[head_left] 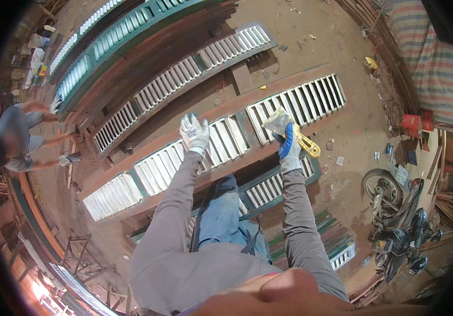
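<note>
- Yellow scraper (308, 145) grasped in the right hand (290, 150), fingers curled, blade (277, 121) over white slats (298, 101)
- Left hand (195, 135), fingers outspread, over the slatted frame (243, 129)
- Motorbike (403, 218) off right

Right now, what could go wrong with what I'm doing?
The scraper in your right hand could catch in the gaps of the louvred panel or scuff its surface. Your left hand is open on or just above that panel, so a slip might strike it. The green-framed panel close to your legs might trip you.
</note>
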The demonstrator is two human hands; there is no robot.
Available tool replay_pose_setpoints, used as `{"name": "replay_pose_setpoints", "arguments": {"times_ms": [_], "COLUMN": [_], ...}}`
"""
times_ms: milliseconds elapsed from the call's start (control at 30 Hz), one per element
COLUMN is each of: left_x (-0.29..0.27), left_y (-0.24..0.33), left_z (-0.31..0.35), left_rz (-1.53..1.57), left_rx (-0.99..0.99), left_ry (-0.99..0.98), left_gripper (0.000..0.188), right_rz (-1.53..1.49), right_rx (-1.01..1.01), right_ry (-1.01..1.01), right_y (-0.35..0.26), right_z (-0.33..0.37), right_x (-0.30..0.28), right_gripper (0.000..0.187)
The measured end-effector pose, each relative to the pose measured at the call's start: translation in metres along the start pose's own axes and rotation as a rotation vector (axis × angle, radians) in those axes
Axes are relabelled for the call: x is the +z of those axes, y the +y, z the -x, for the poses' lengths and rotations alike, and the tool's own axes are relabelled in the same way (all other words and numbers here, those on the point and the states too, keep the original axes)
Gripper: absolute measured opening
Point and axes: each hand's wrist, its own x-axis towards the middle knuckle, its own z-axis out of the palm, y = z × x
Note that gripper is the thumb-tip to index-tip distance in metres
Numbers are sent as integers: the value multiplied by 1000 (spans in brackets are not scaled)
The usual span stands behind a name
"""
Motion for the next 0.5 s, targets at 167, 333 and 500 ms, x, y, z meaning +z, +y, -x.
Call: {"name": "replay_pose_setpoints", "arguments": {"times_ms": [167,333,500], "left_x": [49,38,37], "left_y": [-8,2,4], "left_z": [-22,-25,-28], "left_rz": [-128,-127,-186], "left_rx": [-166,-178,-169], "left_ry": [-183,-210,-258], "left_gripper": [40,28,26], "right_rz": [110,180,1044], "right_rx": [70,-40,-161], "right_ry": [125,398,441], "right_y": [25,87,102], "right_z": [-82,-160,-171], "right_x": [26,52,82], "right_gripper": [47,29,21]}}
